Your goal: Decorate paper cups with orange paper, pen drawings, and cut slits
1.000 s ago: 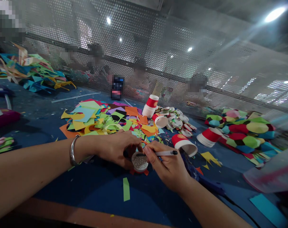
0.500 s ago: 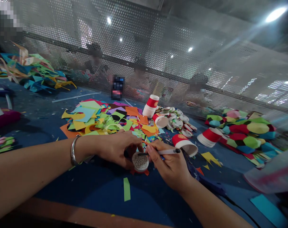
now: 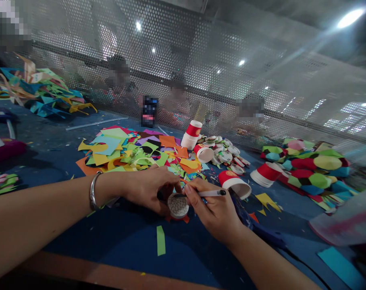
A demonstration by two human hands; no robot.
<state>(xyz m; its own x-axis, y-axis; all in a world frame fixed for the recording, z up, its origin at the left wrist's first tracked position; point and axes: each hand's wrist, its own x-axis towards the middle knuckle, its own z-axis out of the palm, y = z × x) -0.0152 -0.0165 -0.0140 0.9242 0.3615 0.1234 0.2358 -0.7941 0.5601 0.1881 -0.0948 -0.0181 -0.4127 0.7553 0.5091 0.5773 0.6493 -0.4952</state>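
Observation:
My left hand (image 3: pixel 152 187), with a silver bangle at the wrist, grips a small round white piece (image 3: pixel 178 206) by its left side. Dark lines in a cell-like pattern cover the top of this piece, and red-orange paper shows under it. In my right hand (image 3: pixel 211 205) is a pen (image 3: pixel 211 193), its tip at the upper edge of the white face. A green paper strip (image 3: pixel 161 241) lies on the blue table (image 3: pixel 116 241) just in front of the piece.
Coloured paper scraps (image 3: pixel 134 151) pile up behind my hands. Red and white paper cups (image 3: pixel 234 184) and a heap of small round pieces (image 3: pixel 223 151) are at centre right. A dark blue corded tool (image 3: pixel 267 235) lies beside my right forearm. A phone (image 3: pixel 149 111) stands at the back.
My right hand and the pen have shifted very slightly left over the white piece. My left hand keeps its hold.

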